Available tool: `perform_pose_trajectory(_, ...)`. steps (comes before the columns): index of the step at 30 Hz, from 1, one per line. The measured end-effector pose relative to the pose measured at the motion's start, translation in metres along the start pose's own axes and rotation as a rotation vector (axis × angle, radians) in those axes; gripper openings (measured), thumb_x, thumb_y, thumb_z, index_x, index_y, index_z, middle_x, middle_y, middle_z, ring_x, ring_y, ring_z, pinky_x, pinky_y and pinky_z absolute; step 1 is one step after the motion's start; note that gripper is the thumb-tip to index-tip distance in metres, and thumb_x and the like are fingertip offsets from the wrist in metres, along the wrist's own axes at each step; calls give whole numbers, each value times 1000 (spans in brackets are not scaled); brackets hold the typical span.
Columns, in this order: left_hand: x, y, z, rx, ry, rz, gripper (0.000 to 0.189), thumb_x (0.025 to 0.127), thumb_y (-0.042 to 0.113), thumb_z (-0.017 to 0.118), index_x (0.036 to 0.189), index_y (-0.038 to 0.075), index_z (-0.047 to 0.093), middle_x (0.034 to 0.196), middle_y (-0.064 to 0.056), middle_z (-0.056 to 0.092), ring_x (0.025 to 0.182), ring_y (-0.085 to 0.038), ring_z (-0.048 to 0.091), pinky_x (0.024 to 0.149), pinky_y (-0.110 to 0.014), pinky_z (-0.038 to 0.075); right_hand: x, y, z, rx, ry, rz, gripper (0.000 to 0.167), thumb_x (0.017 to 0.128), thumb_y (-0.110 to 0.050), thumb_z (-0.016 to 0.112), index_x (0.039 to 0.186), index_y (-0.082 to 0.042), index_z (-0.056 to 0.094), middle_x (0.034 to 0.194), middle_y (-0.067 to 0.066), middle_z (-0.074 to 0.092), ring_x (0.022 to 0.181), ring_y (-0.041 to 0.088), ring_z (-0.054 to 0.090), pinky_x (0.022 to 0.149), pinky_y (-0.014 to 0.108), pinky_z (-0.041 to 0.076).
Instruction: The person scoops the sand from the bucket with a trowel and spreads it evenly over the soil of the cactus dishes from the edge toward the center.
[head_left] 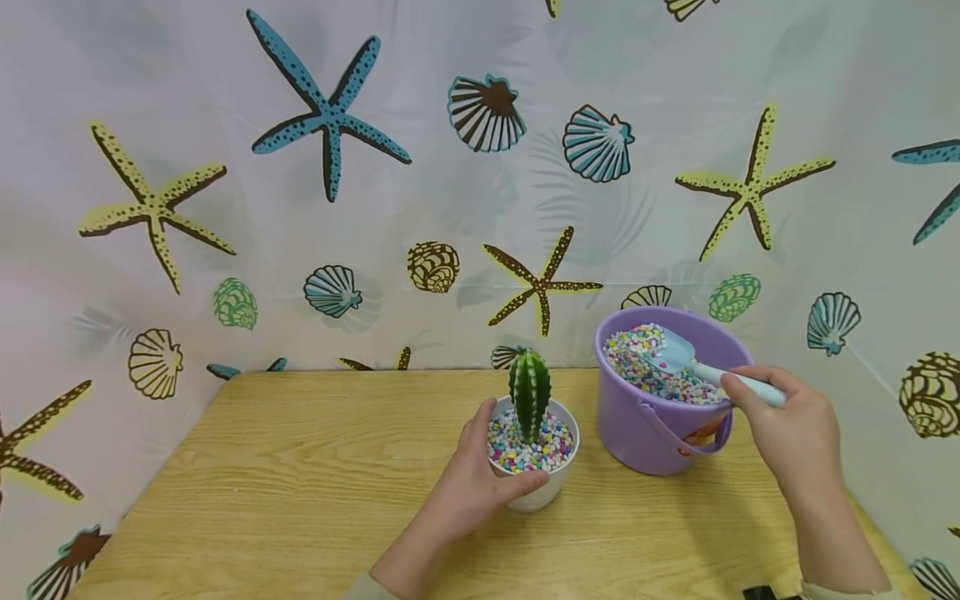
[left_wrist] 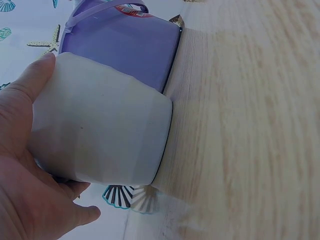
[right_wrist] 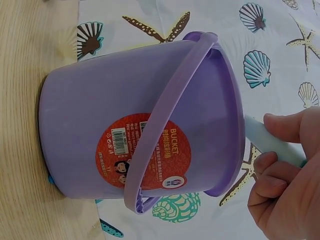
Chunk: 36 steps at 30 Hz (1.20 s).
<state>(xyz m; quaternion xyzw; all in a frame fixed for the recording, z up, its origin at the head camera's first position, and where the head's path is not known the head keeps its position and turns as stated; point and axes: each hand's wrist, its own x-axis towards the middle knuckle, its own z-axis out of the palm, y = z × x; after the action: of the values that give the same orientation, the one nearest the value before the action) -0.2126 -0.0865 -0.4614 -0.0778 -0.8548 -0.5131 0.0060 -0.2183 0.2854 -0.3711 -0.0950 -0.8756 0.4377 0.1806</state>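
Observation:
My left hand [head_left: 477, 475] grips a white flowerpot [head_left: 537, 500], thumb along the near rim and fingers at its left side. A green cactus [head_left: 530, 396] stands upright in the pot amid multicoloured pebbles [head_left: 517, 447]. On the right, my right hand [head_left: 797, 429] holds the handle of a pale blue scoop [head_left: 708, 373]. The scoop's blade lies among similar pebbles [head_left: 628, 354] inside a purple bucket [head_left: 637, 433]. In the right wrist view, the bucket wall hides the blade, and only part of the handle [right_wrist: 274, 141] shows.
The pot and bucket stand on a wooden table [head_left: 315, 483], the bucket just right of the pot. Its handle [head_left: 686, 442] hangs down in front. A curtain [head_left: 420, 192] printed with starfish and shells hangs behind the table. A small dark object [head_left: 759, 592] shows at the lower right.

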Motion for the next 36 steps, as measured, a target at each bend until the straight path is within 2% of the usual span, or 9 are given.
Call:
perform_pose_trajectory(7,0,0,0,-1,0,-3,129,82,53,98,177,16,19,172,-24,33,152,-49,44,122,-68,37,-4,-2,-2,18,-22,-3,53,103,-61,73,130,-15,79,132,10,70,80,24,51,55,35,44)
perform_pose_trajectory(13,1,0,0,2,2,-9,130,81,54,98,177,17,19,173,-23,33,152,-48,44,122,-67,38,-9,-7,-4,36,-32,-10,51,103,-58,74,130,-15,79,136,8,69,90,23,53,61,34,46)
perform_pose_trajectory(22,-1,1,0,-9,0,-1,130,82,53,98,177,15,19,174,-24,31,153,-50,42,122,-68,36,-15,-11,-6,95,-76,3,49,101,-56,79,128,-16,81,126,-2,70,96,21,50,70,34,45)
perform_pose_trajectory(30,0,1,-1,-12,-5,-16,130,82,54,98,177,17,19,175,-23,30,154,-48,40,123,-68,35,-21,-15,-5,87,-101,-33,49,103,-53,77,130,-11,79,129,9,69,95,23,50,68,33,44)
perform_pose_trajectory(36,-1,2,-1,-24,-1,-3,129,82,51,99,177,16,19,174,-23,31,154,-49,41,123,-69,36,-25,-16,-2,91,-124,-44,49,104,-51,77,134,-12,79,138,11,68,101,22,50,71,31,44)
